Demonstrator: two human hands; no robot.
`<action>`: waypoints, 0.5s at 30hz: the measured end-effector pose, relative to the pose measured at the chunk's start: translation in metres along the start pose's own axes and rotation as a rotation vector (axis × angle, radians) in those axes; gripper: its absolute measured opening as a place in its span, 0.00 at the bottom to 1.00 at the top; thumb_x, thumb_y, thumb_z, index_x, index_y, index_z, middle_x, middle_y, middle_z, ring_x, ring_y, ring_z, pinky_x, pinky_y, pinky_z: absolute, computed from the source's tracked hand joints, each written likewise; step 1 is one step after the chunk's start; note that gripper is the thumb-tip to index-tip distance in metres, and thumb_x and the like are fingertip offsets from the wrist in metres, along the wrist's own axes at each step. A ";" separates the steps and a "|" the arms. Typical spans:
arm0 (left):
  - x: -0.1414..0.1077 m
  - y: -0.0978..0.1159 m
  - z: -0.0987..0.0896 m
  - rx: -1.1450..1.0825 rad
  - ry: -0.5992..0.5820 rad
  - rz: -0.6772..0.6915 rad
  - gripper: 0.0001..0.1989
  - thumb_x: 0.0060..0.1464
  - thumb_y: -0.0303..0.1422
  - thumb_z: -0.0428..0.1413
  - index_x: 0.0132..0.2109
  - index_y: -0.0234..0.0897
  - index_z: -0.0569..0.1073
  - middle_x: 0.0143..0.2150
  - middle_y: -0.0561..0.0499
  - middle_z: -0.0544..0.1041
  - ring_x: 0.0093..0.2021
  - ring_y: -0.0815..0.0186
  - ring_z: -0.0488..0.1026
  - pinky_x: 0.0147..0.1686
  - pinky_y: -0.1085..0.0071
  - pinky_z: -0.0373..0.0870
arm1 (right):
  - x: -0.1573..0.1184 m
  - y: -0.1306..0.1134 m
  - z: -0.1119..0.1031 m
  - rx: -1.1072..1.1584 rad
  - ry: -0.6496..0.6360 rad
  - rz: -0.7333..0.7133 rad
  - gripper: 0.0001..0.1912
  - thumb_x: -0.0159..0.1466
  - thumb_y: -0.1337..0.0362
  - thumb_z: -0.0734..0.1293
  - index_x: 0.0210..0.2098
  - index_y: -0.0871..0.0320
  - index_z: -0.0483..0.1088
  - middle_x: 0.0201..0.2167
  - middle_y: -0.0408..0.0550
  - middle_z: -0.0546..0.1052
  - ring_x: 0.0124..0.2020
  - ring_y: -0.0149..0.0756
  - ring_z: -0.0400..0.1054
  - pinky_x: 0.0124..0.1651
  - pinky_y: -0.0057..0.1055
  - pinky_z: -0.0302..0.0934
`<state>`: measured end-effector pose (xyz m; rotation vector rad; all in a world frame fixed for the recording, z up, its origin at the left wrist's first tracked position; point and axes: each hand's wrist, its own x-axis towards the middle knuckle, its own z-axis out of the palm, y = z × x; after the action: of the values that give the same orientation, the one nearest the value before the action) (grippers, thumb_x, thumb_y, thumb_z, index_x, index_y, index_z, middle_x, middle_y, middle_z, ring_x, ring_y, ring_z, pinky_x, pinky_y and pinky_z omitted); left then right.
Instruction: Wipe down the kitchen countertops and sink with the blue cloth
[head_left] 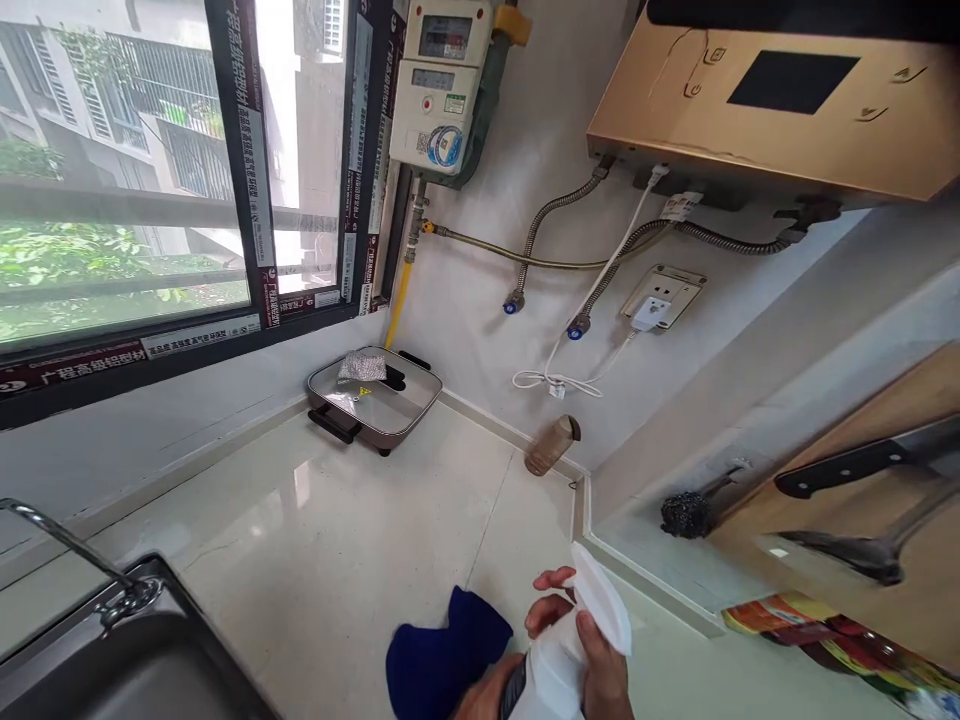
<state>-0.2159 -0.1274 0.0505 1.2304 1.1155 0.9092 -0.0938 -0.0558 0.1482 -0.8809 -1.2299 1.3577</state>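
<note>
A white spray bottle (555, 670) with a white nozzle head stands out at the bottom of the head view, tilted. My right hand (604, 670) is closed around its upper part, with the thumb on the near side and fingertips showing past the neck. Lower down, my left hand (487, 692) grips the bottle's body beside a dark patch; most of this hand is cut off by the frame edge. Just left of the bottle, a dark blue cloth (446, 655) lies crumpled on the pale glossy counter (337, 560).
A sink (142, 665) with a faucet is at lower left. An electric pan (397, 405) with a glass lid sits in the corner. A brown jar (551, 447) stands by the wall. Knife (840, 480), scrubber (686, 514) and ladle (862, 555) are at right; a heater (750, 110) hangs above.
</note>
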 end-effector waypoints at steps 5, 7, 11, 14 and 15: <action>0.000 -0.005 0.003 -0.006 0.017 0.011 0.45 0.43 0.42 0.64 0.68 0.49 0.58 0.65 0.45 0.70 0.64 0.46 0.66 0.65 0.50 0.60 | 0.003 -0.001 0.002 -0.108 0.054 -0.021 0.22 0.63 0.45 0.64 0.45 0.56 0.70 0.37 0.52 0.78 0.29 0.41 0.73 0.31 0.37 0.69; 0.000 -0.012 0.004 -0.016 0.031 0.026 0.42 0.46 0.43 0.62 0.68 0.45 0.59 0.65 0.43 0.69 0.64 0.46 0.66 0.66 0.49 0.59 | 0.002 -0.002 0.005 -0.125 0.078 -0.031 0.22 0.63 0.45 0.64 0.43 0.57 0.71 0.37 0.53 0.78 0.33 0.44 0.75 0.31 0.38 0.70; 0.002 -0.024 0.008 -0.021 0.063 0.048 0.44 0.45 0.40 0.62 0.68 0.37 0.59 0.68 0.38 0.65 0.68 0.46 0.61 0.68 0.50 0.55 | 0.001 0.001 0.008 -0.121 0.115 -0.040 0.21 0.64 0.45 0.64 0.42 0.57 0.72 0.36 0.53 0.78 0.34 0.44 0.76 0.33 0.38 0.71; -0.001 -0.021 0.010 -0.012 0.134 0.026 0.46 0.42 0.37 0.63 0.68 0.37 0.59 0.69 0.38 0.63 0.69 0.45 0.59 0.70 0.49 0.52 | 0.005 0.005 0.004 -0.131 0.139 -0.036 0.22 0.63 0.44 0.65 0.42 0.58 0.72 0.36 0.54 0.79 0.33 0.44 0.76 0.33 0.39 0.71; -0.002 -0.018 0.011 -0.012 0.149 0.011 0.46 0.41 0.36 0.63 0.68 0.38 0.59 0.69 0.39 0.63 0.69 0.45 0.59 0.70 0.49 0.51 | 0.007 0.006 0.003 -0.147 0.125 -0.032 0.24 0.63 0.43 0.65 0.42 0.58 0.72 0.36 0.54 0.80 0.33 0.46 0.77 0.32 0.39 0.71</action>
<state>-0.2070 -0.1348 0.0334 1.1754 1.2198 1.0282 -0.0991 -0.0490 0.1440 -1.0290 -1.2529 1.1798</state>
